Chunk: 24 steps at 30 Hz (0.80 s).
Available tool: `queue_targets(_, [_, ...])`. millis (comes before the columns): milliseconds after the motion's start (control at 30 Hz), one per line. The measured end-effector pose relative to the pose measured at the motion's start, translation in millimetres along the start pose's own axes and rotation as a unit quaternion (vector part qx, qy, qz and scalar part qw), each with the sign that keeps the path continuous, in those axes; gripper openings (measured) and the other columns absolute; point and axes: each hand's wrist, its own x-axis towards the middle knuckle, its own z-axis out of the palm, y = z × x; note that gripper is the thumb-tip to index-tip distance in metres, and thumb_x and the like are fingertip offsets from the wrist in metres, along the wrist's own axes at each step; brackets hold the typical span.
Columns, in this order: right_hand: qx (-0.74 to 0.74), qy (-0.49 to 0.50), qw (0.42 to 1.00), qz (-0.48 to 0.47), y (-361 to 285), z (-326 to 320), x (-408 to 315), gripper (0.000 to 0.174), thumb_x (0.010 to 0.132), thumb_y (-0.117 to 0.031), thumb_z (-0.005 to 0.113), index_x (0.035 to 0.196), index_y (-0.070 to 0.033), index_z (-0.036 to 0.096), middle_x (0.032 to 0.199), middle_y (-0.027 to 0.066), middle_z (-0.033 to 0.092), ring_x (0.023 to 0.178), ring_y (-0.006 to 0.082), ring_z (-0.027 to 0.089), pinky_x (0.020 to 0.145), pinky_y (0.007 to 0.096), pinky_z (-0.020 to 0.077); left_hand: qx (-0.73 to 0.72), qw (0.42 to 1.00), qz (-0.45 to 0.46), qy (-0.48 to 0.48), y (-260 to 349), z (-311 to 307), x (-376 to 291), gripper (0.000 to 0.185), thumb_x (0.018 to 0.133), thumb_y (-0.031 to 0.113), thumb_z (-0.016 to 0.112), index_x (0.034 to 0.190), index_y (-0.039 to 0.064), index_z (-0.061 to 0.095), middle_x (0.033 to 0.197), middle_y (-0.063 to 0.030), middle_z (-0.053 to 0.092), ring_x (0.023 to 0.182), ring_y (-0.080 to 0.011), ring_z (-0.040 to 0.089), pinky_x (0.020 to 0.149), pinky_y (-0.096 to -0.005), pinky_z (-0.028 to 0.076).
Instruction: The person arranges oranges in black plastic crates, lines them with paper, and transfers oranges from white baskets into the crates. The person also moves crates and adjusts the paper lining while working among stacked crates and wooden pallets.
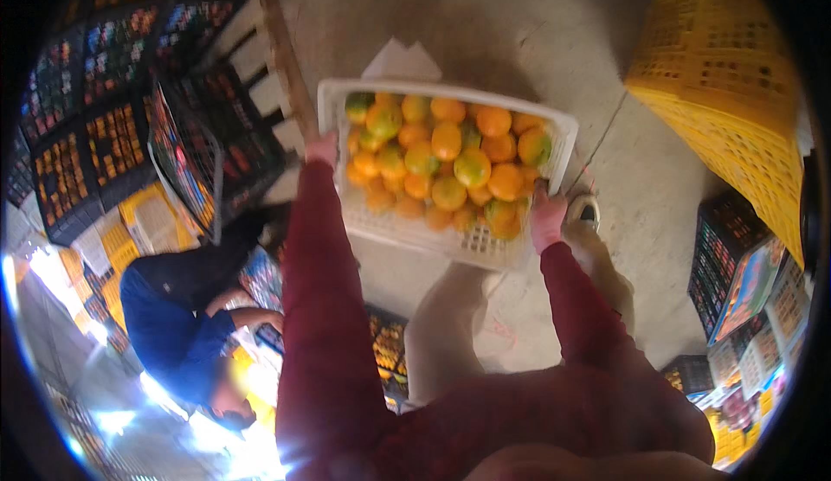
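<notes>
A white plastic crate (422, 241) hangs in front of me above the concrete floor, tilted in the view. Orange and partly green citrus fruits (448, 140) fill much of it, heaped toward its far side. My left hand (321, 149) grips the crate's left end. On the right, my right hand (548, 215) holds the near right corner, its fingers at the rim. The undersides of both grips are hidden. A white piece of paper or card (402, 60) shows just beyond the crate's far edge.
Yellow plastic crates (720, 79) stand stacked at right, near a black crate (730, 260). Black crates of produce (120, 137) line the left, beside a wooden beam (282, 46). A co-worker in dark blue (175, 319) bends at lower left. Concrete floor (493, 20) lies ahead.
</notes>
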Motion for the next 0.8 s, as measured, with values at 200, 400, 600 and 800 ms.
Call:
queue_targets(200, [0.098,-0.054,0.981,0.155,-74.4,-93.9,0.3,0.020,0.095,-0.023,0.062,0.096,-0.004,0.067,0.069,0.0044,0.057,0.053,0.0142,0.053,0.041,0.0342,0.0378,-0.210,0.975,0.028,-0.071,10.9,-43.8,-164.4,0.028,0.095,0.029,0.054,0.105,0.005,0.064,0.071,-0.0085,0.059,0.060,-0.0186,0.056,0.058,-0.0347,0.049])
queue_targets(400, [0.128,-0.065,0.982,0.123,-219.6,-274.0,-162.8,0.044,0.094,-0.034,0.065,0.112,0.007,0.065,0.090,0.0045,0.069,0.080,0.0121,0.060,0.075,0.0337,0.0521,-0.399,0.901,-0.032,-0.168,38.6,-92.9,-320.9,0.029,0.093,0.030,0.058,0.074,0.009,0.052,0.059,0.0006,0.044,0.052,-0.0127,0.046,0.050,-0.0313,0.042])
queue_targets(600, [0.090,0.177,0.965,0.173,-330.0,-466.7,-423.1,0.050,0.092,-0.040,0.064,0.116,0.003,0.066,0.089,0.0086,0.069,0.082,0.0127,0.062,0.076,0.0328,0.0524,-0.338,0.884,0.140,-0.290,143.6,-152.2,-482.2,0.032,0.094,0.031,0.057,0.073,0.008,0.052,0.061,-0.0008,0.044,0.050,-0.0146,0.044,0.048,-0.0318,0.041])
queue_targets(800, [0.174,0.265,0.937,0.147,-272.8,-520.5,-587.6,0.054,0.090,-0.044,0.064,0.120,0.001,0.065,0.101,0.0132,0.070,0.091,0.0179,0.064,0.084,0.0350,0.0515,-0.286,0.869,0.244,-0.323,177.7,-187.8,-595.4,0.031,0.094,0.030,0.056,0.075,0.007,0.052,0.060,-0.0006,0.042,0.049,-0.0139,0.043,0.047,-0.0320,0.040])
